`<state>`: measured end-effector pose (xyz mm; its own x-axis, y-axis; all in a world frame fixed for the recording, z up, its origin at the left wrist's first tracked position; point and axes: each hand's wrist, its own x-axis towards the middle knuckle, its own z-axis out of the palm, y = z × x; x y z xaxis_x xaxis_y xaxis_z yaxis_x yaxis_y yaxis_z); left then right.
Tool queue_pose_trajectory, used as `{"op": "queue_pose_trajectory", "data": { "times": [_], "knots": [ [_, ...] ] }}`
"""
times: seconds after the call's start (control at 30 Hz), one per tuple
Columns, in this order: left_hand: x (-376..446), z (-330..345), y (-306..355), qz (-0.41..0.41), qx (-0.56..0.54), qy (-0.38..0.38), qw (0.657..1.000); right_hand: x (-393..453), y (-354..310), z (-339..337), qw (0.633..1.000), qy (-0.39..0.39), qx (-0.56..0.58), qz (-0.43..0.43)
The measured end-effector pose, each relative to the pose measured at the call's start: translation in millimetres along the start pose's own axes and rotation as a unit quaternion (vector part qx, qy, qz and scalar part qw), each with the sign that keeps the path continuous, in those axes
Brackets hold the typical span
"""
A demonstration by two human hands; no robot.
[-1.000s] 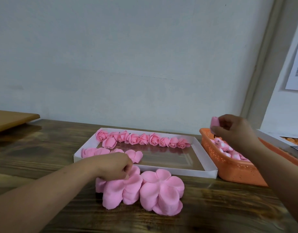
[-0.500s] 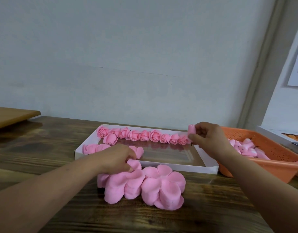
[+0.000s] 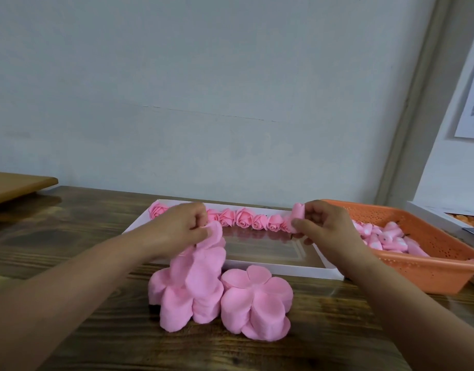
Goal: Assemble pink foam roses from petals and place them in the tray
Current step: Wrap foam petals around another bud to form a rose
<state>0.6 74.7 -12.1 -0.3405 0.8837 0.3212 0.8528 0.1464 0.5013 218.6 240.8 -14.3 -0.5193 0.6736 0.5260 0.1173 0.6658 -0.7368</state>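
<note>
Pink foam fills both hands. The left hand [image 3: 181, 227] pinches a petal sheet [image 3: 203, 259] by its top edge between thumb and curled fingers, and the sheet hangs down over the near wall of the tray [image 3: 284, 270], its lower lobes reaching the left stack [image 3: 182, 301] of petal sheets on the table [image 3: 70, 250]. The right hand [image 3: 327, 228] pinches a small bud [image 3: 298, 211] between thumb and fingertips, holding it upright above the right end of the tray. The two hands are apart, the tray's bare floor between them.

Behind the hands, a row of roses [image 3: 246, 219] lies along the tray's far wall, running from the left corner to just beside the bud. In front of the tray, a second stack [image 3: 257, 298] of flower-shaped sheets sits touching the first on its right. To the right of the tray stands an orange basket [image 3: 423, 274] with perforated walls, holding more pink buds. A pale board [image 3: 16, 183] lies at the far left edge of the table.
</note>
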Motion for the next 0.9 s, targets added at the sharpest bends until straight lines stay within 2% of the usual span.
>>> {"op": "queue_pose_trajectory", "data": {
  "times": [0.1, 0.33, 0.43, 0.5, 0.6, 0.7, 0.9],
  "knots": [
    [4, -1, 11, -0.010, -0.050, 0.018, 0.999, -3, -4, 8, 0.998, -0.008, 0.055, 0.015],
    [8, 11, 29, -0.081, -0.083, -0.055, 0.992, -7, -8, 15, 0.996, -0.040, 0.081, 0.011],
    [10, 19, 37, -0.080, -0.051, -0.032, 0.995, -8, -12, 14, 0.994, -0.028, 0.110, 0.001],
    [11, 23, 42, -0.090, -0.083, -0.002, 0.993, -8, -17, 12, 0.991, -0.022, 0.128, -0.008],
    [13, 31, 49, -0.131, -0.183, 0.054, 0.973, -9, -28, 10, 0.982, -0.021, 0.188, -0.016],
    [14, 37, 55, -0.181, -0.295, 0.056, 0.937, -12, -38, 7, 0.972, -0.038, 0.230, -0.021],
    [13, 40, 58, -0.200, -0.355, 0.065, 0.911, -13, -38, -2, 0.971, -0.017, 0.236, -0.017]
  ]
}}
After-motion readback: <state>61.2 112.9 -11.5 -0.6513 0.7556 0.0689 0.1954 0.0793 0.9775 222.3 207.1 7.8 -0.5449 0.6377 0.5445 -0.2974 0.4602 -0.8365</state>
